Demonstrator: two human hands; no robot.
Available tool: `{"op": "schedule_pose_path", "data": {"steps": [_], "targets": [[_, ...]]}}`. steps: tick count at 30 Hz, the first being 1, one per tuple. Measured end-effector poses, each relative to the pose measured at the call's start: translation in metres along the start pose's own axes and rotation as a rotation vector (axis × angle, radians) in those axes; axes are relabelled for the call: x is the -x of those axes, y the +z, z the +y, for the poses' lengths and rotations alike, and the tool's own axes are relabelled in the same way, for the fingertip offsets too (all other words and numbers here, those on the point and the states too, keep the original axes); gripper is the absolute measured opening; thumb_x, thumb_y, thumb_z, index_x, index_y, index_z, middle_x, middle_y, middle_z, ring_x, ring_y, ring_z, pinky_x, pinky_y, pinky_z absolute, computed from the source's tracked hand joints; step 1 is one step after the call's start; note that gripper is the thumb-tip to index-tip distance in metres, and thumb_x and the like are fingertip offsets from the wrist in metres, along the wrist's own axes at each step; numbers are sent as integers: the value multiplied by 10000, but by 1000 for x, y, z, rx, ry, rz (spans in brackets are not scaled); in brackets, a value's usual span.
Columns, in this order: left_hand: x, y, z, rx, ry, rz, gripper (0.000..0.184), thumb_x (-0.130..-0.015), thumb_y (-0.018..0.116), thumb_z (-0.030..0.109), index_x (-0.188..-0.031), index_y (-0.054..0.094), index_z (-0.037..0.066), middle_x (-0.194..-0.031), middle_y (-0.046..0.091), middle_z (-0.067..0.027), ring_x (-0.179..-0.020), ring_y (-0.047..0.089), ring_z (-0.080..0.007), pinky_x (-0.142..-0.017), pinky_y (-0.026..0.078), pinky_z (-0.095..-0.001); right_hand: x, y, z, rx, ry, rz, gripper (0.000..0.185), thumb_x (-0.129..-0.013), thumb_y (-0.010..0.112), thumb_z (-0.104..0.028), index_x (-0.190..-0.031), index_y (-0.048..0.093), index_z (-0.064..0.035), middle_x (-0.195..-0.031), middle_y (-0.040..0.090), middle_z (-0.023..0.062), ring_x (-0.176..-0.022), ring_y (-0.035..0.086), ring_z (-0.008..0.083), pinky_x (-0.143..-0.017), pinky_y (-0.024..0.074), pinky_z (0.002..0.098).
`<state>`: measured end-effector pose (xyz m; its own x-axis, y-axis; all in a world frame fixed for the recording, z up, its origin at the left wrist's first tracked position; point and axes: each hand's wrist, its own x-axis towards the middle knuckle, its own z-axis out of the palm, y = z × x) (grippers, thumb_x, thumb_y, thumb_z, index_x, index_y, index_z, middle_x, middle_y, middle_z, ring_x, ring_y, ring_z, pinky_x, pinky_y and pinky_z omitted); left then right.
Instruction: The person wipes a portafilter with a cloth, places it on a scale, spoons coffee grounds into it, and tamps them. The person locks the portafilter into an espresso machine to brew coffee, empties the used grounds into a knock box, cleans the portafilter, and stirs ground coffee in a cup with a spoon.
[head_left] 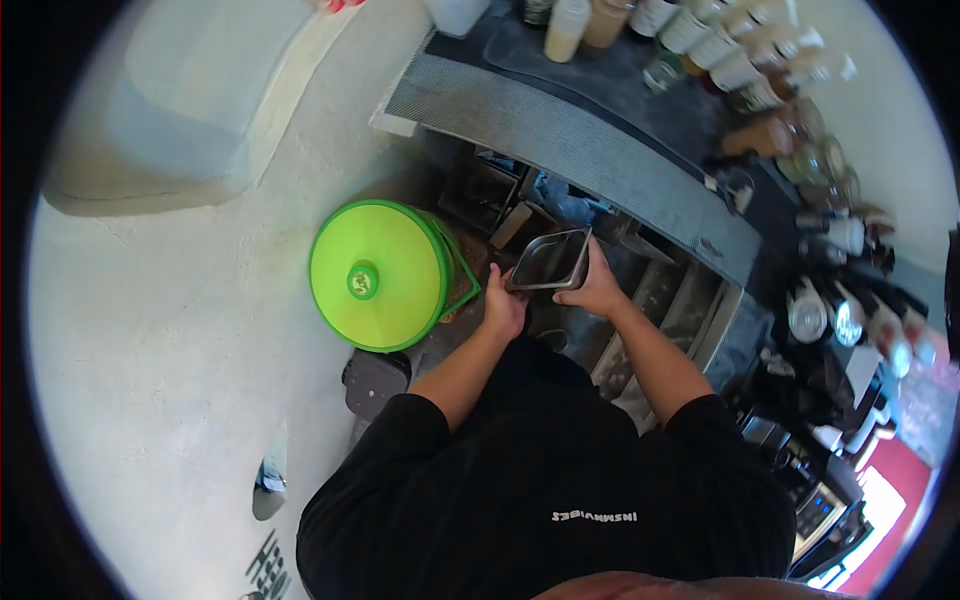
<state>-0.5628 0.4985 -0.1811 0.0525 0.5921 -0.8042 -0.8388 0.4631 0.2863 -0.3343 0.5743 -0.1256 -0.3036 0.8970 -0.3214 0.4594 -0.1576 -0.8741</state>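
Left hand (504,308) and right hand (599,284) grip opposite ends of a metal pan (550,260), in front of the body, between a green bin (400,265) and the bench (570,108). Even support at both ends should keep it steady. The fingers beneath are hidden; the pan's dark inside is hard to make out.

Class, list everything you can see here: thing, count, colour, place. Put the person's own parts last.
Metal pan: one, silver-grey, held between the hands
Lidded container: one, lime green, beside the left hand
Small bin-like object: one, dark grey, below the container in the picture
Perforated strip: one, grey, along the counter edge
Bottles: several, mixed colours, on the dark counter
Blue item: one, blue, beyond the pan
Wall: one, whitish, picture left
Black top: one, on the person
Left hand: one, bare, at the pan
Right hand: one, bare, at the pan
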Motion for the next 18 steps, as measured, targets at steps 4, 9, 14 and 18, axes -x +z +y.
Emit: {"op": "schedule_pose_path", "data": {"steps": [4, 9, 14, 18], "targets": [[-23, 15, 13, 164, 118, 210, 831, -1149, 538, 645, -1682, 424, 18, -1710, 501, -131, -1584, 461, -297, -1367, 242, -467, -84, 19, -9, 190, 90, -98, 1469, -586, 1058, -330, -1737, 240, 74, -1656, 513, 289, -1563, 499, 408, -1310, 394, 440], [-64, 24, 18, -39, 330, 188, 895, -1150, 550, 601, -1784, 243, 48, -1833, 319, -150, -1674, 322, -307, -1364, 213, -451, -189, 45, -27, 31, 334, -313, 1355, -656, 1010, -415, -1720, 312, 51, -1668, 524, 292, -1574, 497, 404, -1302, 403, 448], [-86, 69, 47, -84, 400, 491, 914, -1156, 546, 538, -1826, 123, 83, -1876, 211, -177, -1696, 284, -334, -1374, 200, -490, -242, 72, -90, 74, 592, -459, 1290, -748, 912, -611, -1742, 348, -13, -1695, 512, 274, -1606, 463, 393, -1291, 385, 552], [-77, 97, 76, -81, 345, 616, 928, -1139, 568, 490, -1834, 87, 107, -1882, 182, -191, -1708, 256, -345, -1373, 211, -497, -272, 92, -74, -1, 692, -594, 1106, -807, 856, -642, -1689, 498, -79, -1690, 557, 194, -1589, 478, 360, -1244, 383, 622]]}}
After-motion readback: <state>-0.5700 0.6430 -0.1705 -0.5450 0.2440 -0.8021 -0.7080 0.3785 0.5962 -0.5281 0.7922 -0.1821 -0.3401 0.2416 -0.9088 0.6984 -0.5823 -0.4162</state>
